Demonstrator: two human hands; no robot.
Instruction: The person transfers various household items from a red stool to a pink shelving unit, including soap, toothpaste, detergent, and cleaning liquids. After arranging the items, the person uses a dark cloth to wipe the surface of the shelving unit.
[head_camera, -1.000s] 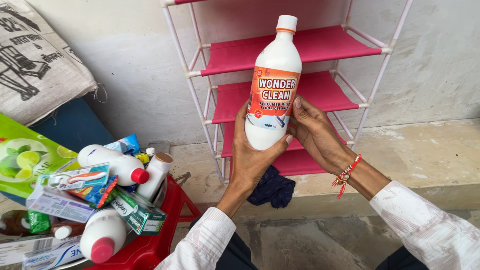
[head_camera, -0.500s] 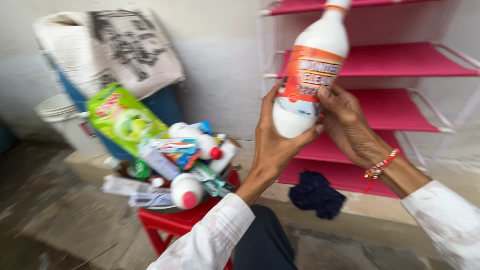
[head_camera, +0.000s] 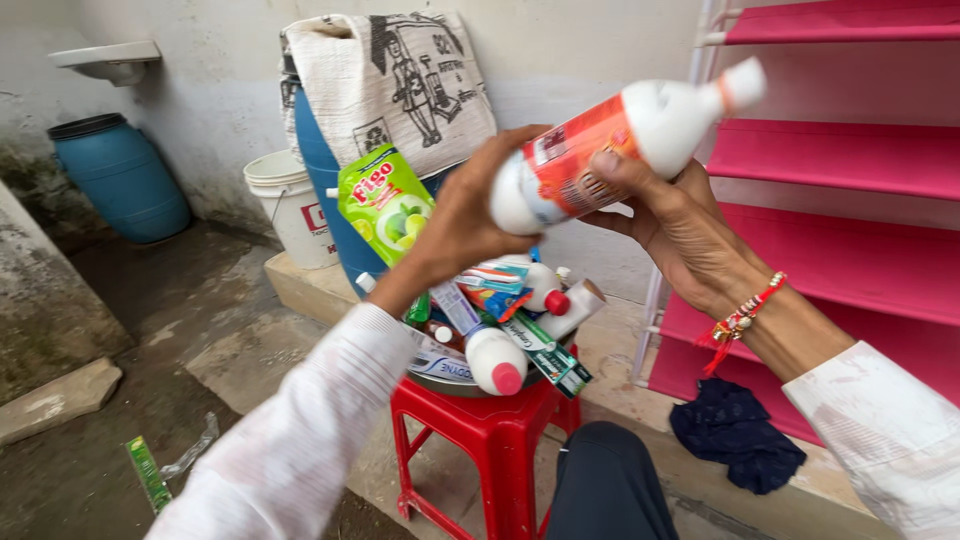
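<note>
Up in front of the pink shelves (head_camera: 850, 150), the white bottle (head_camera: 620, 145) lies tilted (cap toward the rack), left hand (head_camera: 465, 215) wrapped round its base, right hand (head_camera: 680, 225) pinching its label; a firmer two-handed grip would steady it above the red stool (head_camera: 480, 440).

Head view, downward, close over hands (head_camera: 560, 215)

Pink rack (head_camera: 850, 160) cut off; bottle (head_camera: 620, 140) blurred

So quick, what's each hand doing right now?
Left hand: closed around the base of the white bottle with an orange label.
Right hand: gripping the same bottle from below, near its middle.
</note>
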